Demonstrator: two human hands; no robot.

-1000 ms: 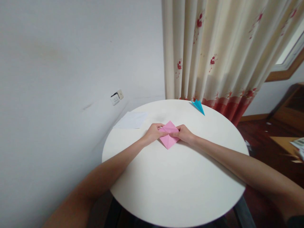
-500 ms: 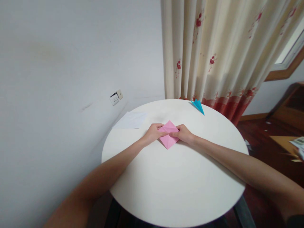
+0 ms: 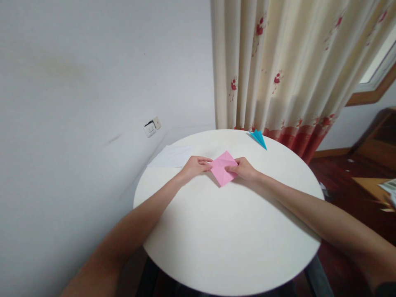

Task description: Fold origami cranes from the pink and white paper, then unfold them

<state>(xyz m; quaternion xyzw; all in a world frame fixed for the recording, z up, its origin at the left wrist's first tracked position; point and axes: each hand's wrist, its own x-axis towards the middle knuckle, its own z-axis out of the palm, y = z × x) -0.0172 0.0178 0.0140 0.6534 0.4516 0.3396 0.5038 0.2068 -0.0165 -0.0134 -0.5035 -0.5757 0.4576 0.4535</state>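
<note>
Both forearms bare, extended forward and converging toward 12 o'clock. Left arm enters from 7 o'clock, right arm from 4 o'clock. Left hand (image 3: 194, 166): palm down, knuckles up, fingers (image 3: 205, 161) curled and pointing toward 3 o'clock, thumb tucked beneath; grip closed in a pinch at the fingertips. Right hand (image 3: 245, 169): palm down, fingers (image 3: 231, 168) pointing toward 9 o'clock, thumb and forefinger pinched together. Hands level with each other, near but not touching. Wrists straight, low over the bench.
</note>
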